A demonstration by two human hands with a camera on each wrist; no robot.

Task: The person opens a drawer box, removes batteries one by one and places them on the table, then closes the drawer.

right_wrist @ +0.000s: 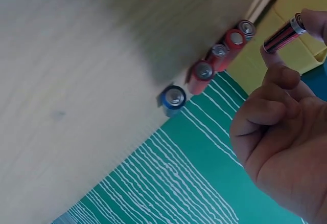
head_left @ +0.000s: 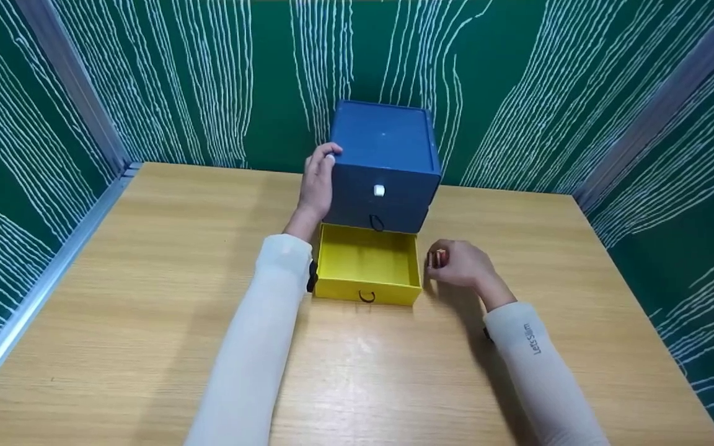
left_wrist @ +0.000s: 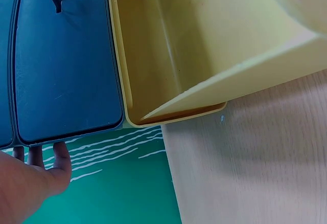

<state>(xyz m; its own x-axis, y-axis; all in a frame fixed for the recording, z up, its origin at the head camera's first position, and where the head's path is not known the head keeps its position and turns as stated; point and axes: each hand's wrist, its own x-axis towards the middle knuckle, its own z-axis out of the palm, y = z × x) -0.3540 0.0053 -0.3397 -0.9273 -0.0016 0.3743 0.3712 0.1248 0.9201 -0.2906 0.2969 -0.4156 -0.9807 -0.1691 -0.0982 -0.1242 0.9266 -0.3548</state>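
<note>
My left hand rests against the left side of a blue drawer box, its fingertips at the edge in the left wrist view. Low in this box, a yellow drawer is pulled out toward me, its inside bare. To the right of the drawer, my right hand pinches a thin red-and-black battery between thumb and index fingertip. Below that hand several more batteries stand upright on the table, among them a red battery and a blue-rimmed one.
The wooden table reaches back to a green wall with white wavy lines. A white knob-like piece and a dark loop are on the blue front. Metal posts stand at the corners.
</note>
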